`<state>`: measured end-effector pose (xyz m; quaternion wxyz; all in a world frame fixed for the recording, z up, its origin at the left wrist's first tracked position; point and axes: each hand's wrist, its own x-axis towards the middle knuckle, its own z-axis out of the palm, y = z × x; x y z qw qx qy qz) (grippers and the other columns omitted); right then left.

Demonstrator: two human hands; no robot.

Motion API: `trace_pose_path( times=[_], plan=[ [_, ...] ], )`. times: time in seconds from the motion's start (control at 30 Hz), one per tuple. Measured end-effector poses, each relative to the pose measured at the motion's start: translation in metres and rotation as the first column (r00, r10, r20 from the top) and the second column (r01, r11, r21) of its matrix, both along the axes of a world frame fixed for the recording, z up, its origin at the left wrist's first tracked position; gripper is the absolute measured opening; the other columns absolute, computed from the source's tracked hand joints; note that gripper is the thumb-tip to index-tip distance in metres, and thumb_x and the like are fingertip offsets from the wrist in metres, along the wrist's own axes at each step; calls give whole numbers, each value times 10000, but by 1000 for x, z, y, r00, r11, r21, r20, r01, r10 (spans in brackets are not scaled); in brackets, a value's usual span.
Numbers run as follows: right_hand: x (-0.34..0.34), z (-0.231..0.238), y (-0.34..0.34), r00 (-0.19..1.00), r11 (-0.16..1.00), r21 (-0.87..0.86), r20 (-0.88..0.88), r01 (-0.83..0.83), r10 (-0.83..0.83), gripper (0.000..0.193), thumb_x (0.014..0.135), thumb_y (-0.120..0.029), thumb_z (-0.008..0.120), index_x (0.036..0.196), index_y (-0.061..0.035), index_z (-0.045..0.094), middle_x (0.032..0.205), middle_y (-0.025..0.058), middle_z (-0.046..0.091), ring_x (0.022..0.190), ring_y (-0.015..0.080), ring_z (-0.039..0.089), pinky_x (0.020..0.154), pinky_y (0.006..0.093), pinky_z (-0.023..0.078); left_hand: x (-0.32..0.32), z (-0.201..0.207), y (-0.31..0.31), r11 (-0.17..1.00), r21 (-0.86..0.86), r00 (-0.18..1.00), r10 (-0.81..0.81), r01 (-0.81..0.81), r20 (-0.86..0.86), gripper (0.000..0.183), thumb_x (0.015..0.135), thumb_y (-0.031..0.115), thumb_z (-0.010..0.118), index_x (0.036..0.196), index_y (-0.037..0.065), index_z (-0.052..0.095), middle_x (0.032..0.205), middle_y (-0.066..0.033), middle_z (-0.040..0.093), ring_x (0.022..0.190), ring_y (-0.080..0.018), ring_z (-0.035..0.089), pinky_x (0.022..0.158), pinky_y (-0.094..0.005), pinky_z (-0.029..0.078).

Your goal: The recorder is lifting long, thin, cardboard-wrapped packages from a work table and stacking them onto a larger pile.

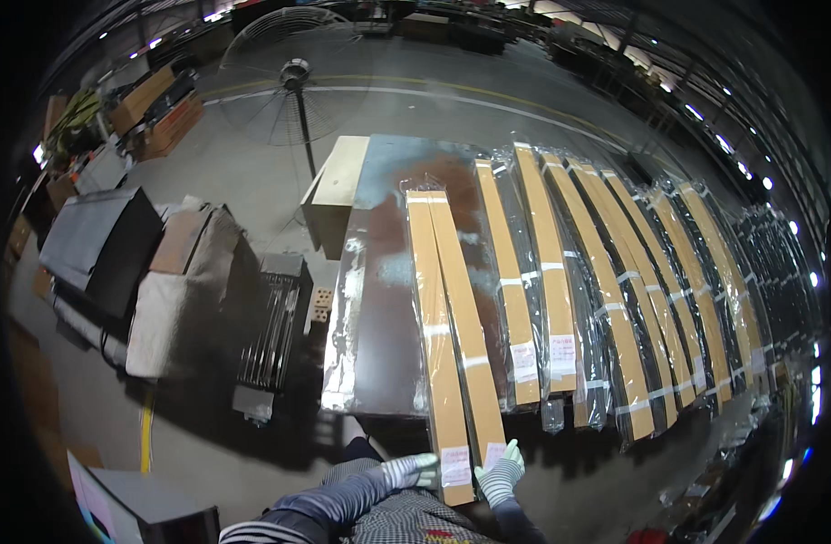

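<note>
Two long, narrow cardboard strips in clear plastic wrap, a left package (436,363) and a right package (467,349), lie close together with white bands round them. Their near ends stick out past the table's front edge towards me, each with a white printed label. My left hand (410,471), in a white-and-grey striped glove, is at the left package's left edge with its fingers stretched towards it. At the right package's near end is my right hand (500,475), in a similar glove, closed on it; part of its grip is hidden.
The packages lie on a table (379,317) with a worn brown and grey top. Several more wrapped strips (606,299) lie to the right. A pale box (338,186) and a standing fan (294,77) are beyond. Covered boxes (184,281) and a dark metal unit (269,331) stand left.
</note>
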<state>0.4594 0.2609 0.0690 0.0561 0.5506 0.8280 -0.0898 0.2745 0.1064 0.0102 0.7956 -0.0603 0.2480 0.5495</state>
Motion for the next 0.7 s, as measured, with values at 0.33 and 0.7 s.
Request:
trace_pose_path(
  times=[0.33, 0.7],
  plan=[
    [29, -17, 38, 955, 943, -163, -102, -291, 278, 1156, 547, -440, 905, 1423, 23, 309, 1102, 246, 610, 997, 394, 640, 859, 464, 548, 13, -22, 67, 907, -83, 766, 295, -412, -571, 503, 866, 238, 777, 1296, 44, 603, 1215, -97, 678, 1100, -225, 636, 987, -367, 483],
    [0, 47, 31, 719, 698, -211, -34, -684, 694, 1034, 527, -392, 894, 1368, -19, 423, 947, 227, 643, 924, 393, 656, 816, 505, 538, 19, 58, -60, 929, -333, 957, 68, -164, -282, 475, 838, 366, 799, 1254, 189, 654, 1204, 11, 693, 1046, -139, 610, 786, -330, 461]
  ],
)
